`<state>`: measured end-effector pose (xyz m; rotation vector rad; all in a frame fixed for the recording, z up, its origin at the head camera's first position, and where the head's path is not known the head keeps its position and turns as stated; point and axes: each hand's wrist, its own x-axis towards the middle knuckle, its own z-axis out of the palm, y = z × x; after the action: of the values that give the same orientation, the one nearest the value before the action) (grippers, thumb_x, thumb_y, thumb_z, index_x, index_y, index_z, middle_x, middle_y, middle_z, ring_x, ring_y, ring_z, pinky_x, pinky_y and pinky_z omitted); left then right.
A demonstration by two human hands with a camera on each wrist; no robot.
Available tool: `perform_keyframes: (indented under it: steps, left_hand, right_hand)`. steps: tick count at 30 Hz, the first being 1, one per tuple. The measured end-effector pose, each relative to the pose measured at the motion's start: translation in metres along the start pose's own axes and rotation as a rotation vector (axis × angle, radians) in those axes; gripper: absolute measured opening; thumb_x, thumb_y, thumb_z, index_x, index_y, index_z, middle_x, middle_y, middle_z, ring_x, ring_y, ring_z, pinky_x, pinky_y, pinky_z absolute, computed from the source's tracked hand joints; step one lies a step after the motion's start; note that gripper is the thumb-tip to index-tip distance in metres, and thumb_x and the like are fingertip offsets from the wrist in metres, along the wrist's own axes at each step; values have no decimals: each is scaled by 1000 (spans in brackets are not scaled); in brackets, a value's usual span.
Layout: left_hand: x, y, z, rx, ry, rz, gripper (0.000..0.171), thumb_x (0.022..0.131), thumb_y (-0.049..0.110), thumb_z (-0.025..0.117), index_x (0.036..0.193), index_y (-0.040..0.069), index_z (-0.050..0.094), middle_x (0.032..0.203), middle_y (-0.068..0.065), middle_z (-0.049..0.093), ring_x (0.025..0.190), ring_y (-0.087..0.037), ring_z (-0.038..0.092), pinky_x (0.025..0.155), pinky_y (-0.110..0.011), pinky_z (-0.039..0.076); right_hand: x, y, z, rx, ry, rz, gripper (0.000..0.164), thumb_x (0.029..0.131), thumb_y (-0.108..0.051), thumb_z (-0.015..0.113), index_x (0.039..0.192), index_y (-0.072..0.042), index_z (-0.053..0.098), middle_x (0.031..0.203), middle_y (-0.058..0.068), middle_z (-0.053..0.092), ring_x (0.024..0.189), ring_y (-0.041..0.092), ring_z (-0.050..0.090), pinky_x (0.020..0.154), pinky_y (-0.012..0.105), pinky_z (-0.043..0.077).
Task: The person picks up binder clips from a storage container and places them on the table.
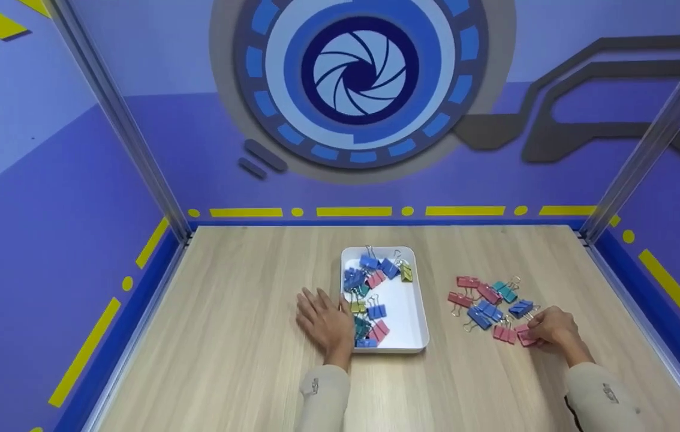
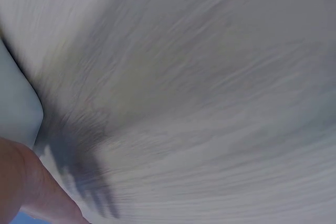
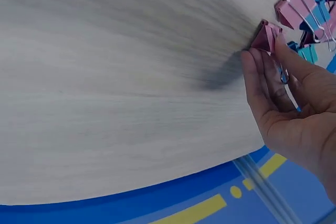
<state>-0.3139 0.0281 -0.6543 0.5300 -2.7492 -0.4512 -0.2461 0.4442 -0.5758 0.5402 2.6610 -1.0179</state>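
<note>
My right hand [image 1: 554,329] pinches a pink binder clip [image 1: 526,335] at the near right corner of a loose pile. In the right wrist view the thumb and fingertips meet on that pink clip [image 3: 266,36], its wire handle hanging by the fingers. My left hand [image 1: 328,324] lies with fingers spread at the left side of a white tray [image 1: 421,318], its thumb by the rim. Blue, pink, green and yellow binder clips [image 1: 377,311] lie inside the tray, mostly on its left and far parts. The left wrist view shows only part of the hand [image 2: 42,192] and the tray's corner.
Several red, blue and teal binder clips [image 1: 488,293] lie on the wooden table [image 1: 244,282] to the right of the tray. Blue-purple panels [image 1: 160,150] with yellow marks enclose the back and sides, with metal posts at the corners.
</note>
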Motion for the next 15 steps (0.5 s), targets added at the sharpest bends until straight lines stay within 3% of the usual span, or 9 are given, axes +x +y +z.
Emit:
perform_keyframes:
  steps: [6,10,15]
  left_hand:
    - [3,-3,-1,-10,-6,-4,66,103,52,45,154,10,45,167,-18,31,157,-38,24,126,-57,23]
    - [2,-3,-2,-18,-4,4,66,103,52,44,154,9,46,167,-20,30,156,-40,24,125,-58,24]
    - [-1,-2,-2,-29,-17,-3,66,104,51,45,154,8,45,167,-20,30,156,-40,24,125,-59,23]
  right_hand:
    - [3,-9,5,8,-25,25,22,87,-3,75,71,-8,61,62,-2,57,58,12,54,53,24,46]
    - [1,-16,9,-41,13,38,21,88,-2,70,70,-7,60,62,2,58,58,14,55,51,24,45]
    - [-3,-18,11,-12,6,49,18,93,1,62,75,-2,65,66,6,61,59,16,57,51,24,48]
